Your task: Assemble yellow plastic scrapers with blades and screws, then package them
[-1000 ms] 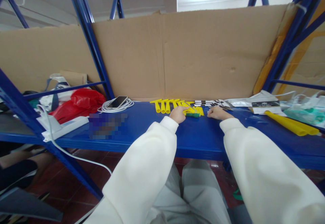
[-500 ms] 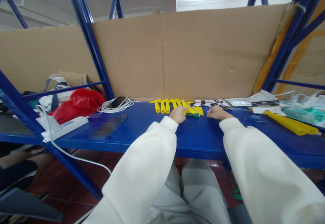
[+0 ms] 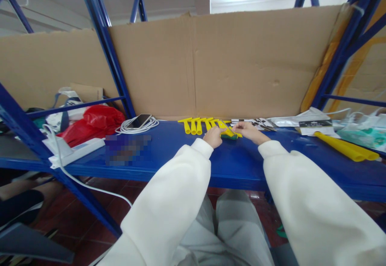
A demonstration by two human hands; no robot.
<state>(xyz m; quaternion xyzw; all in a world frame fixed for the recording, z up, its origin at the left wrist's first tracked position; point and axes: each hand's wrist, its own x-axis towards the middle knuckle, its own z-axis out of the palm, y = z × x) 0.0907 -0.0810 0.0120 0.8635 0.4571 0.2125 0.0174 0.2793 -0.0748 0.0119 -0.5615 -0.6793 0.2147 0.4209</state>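
My left hand (image 3: 213, 137) is closed on the near left side of a yellow-and-green tool (image 3: 229, 133) that lies slanted over the blue shelf. Against its right side are the fingertips of my right hand (image 3: 249, 131), pinched together; whatever they hold is too small to make out. Left of the tool stretches a row of several yellow T-shaped scrapers (image 3: 193, 126), handles towards me. Behind my right hand are black-and-white strips (image 3: 263, 123), fanned out at their right end.
Two long yellow tubes (image 3: 343, 147) lie at the right, by a white-and-black packet (image 3: 316, 126) and clear plastic bags. At the left are a phone (image 3: 139, 121) on a coiled white cable, a power strip (image 3: 80, 152) and a red bag (image 3: 96, 123). Cardboard (image 3: 241, 64) walls the back.
My right hand has moved left from the shelf beside the strips up to the yellow-and-green tool. My left hand has stayed on the tool, shifting slightly.
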